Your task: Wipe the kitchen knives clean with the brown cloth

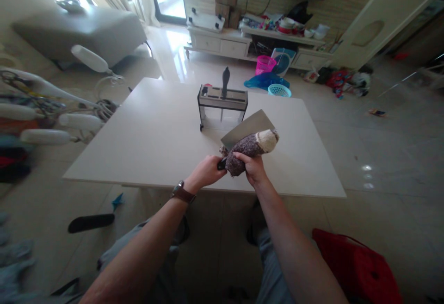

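Over the near part of the white table [138, 133], my left hand [206, 171] is closed around the black handle of a cleaver [248, 129]. Its broad metal blade points up and to the right. My right hand [255, 169] grips a fuzzy cloth [248, 149], dark brown with a cream end, bunched against the blade's lower side. The cloth hides that side of the blade. Behind the cleaver stands a knife block [222, 98] with a slotted top and clear sides; one black-handled knife [225, 79] is upright in it.
Beyond the table are a pink basket [265, 64], a light blue basket [279, 90] and a low white cabinet [215, 44] holding clutter. A lamp with white shades [89, 58] reaches in from the left. A red bag or stool [357, 267] sits on the floor at lower right.
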The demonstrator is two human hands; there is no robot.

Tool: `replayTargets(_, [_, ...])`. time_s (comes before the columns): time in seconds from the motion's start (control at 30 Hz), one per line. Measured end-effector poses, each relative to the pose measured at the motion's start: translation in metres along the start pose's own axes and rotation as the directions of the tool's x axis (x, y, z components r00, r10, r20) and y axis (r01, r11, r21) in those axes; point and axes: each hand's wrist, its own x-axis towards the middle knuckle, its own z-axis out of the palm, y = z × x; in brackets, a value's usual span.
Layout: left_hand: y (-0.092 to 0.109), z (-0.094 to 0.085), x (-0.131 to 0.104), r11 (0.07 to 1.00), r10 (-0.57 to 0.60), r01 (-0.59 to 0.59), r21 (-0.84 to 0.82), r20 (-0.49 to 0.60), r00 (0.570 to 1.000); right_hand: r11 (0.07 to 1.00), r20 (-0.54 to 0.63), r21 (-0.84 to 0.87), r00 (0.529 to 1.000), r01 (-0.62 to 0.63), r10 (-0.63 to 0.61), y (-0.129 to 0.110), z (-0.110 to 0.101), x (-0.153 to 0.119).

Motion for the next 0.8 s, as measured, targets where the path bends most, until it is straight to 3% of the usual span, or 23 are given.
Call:
replayTargets(0.13, [-0.002, -0.006, 0.000, 0.995, -0.003, 0.004, 0.098, -0.009, 1.000, 0.999, 0.002, -0.020, 0.999, -0.037, 0.037, 0.005, -0.001, -0.001])
replayTargets(0.3, [0.014, 0.009, -0.005, 0.979, -0.047, 0.054, 0.197, -0.038, 0.998, 0.989, -0.018, 0.134, 0.997, -0.070, 0.073, 0.007, 0.004, -0.005])
replayTargets(0.47, [0.025, 0.023, -0.007, 0.988, -0.058, 0.060, 0.141, -0.014, 0.998, 0.982, -0.027, 0.190, 0.999, -0.019, 0.025, 0.003, 0.006, -0.007])
replayTargets(0.63, [0.024, 0.020, -0.009, 0.989, -0.052, 0.056, 0.139, -0.029, 0.998, 0.977, -0.030, 0.205, 0.998, -0.050, 0.058, 0.001, 0.008, -0.008])
replayTargets(0.8, [0.020, 0.019, -0.008, 0.998, -0.047, 0.049, 0.049, -0.044, 0.998, 0.975, 0.041, 0.206, 0.996, -0.083, 0.077, -0.001, 0.009, -0.009])
